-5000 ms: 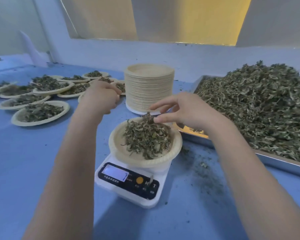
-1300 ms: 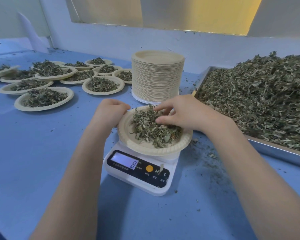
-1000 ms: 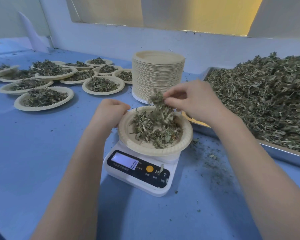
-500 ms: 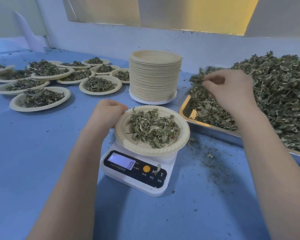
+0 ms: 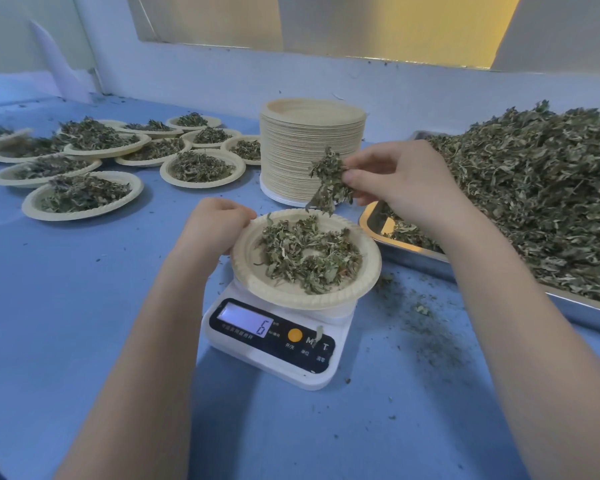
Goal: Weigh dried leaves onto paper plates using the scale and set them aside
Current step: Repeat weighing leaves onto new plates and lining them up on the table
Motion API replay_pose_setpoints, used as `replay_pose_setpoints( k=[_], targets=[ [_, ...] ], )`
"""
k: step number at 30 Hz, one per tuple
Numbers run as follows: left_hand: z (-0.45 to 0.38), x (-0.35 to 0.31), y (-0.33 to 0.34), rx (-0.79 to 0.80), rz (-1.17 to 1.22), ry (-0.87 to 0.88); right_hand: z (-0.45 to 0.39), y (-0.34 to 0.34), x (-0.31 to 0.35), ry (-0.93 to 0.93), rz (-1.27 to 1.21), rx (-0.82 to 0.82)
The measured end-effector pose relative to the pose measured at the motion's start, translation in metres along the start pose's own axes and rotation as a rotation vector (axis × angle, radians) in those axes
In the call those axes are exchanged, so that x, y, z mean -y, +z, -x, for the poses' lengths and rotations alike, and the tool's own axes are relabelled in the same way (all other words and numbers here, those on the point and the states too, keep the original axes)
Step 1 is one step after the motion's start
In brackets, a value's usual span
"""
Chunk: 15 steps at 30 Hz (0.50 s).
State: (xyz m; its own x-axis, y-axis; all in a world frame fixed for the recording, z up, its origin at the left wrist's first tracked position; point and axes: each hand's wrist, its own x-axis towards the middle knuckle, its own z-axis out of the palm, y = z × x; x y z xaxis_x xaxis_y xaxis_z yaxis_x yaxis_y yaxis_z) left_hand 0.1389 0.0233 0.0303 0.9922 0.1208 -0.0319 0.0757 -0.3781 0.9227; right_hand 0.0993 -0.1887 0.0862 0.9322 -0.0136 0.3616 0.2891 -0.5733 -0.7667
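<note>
Right hand: fingertips pinch a clump of dried leaves, held above the far rim of the paper plate. Left hand: fingers curled at the plate's left rim. Plate sits on the scale, leaves heaped inside. Metal tray of leaves just right.

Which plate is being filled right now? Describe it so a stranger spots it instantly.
Find the white digital scale at the centre of the blue table. The paper plate of dried leaves sits on it. Every other filled plate lies on the table itself.
</note>
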Motion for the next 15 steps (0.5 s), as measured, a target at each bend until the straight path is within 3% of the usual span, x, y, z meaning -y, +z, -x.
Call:
replay_pose_setpoints(
  k=[8, 15],
  targets=[
    [-0.0015, 0.0005, 0.0, -0.019, 0.009, -0.015, 0.0046, -0.0002, 0.0064, -0.003, 0.001, 0.096],
    [-0.0029, 0.0019, 0.0006, -0.025, 0.007, -0.02, 0.0008, 0.0005, 0.0009, -0.029, -0.024, 0.025]
  ],
)
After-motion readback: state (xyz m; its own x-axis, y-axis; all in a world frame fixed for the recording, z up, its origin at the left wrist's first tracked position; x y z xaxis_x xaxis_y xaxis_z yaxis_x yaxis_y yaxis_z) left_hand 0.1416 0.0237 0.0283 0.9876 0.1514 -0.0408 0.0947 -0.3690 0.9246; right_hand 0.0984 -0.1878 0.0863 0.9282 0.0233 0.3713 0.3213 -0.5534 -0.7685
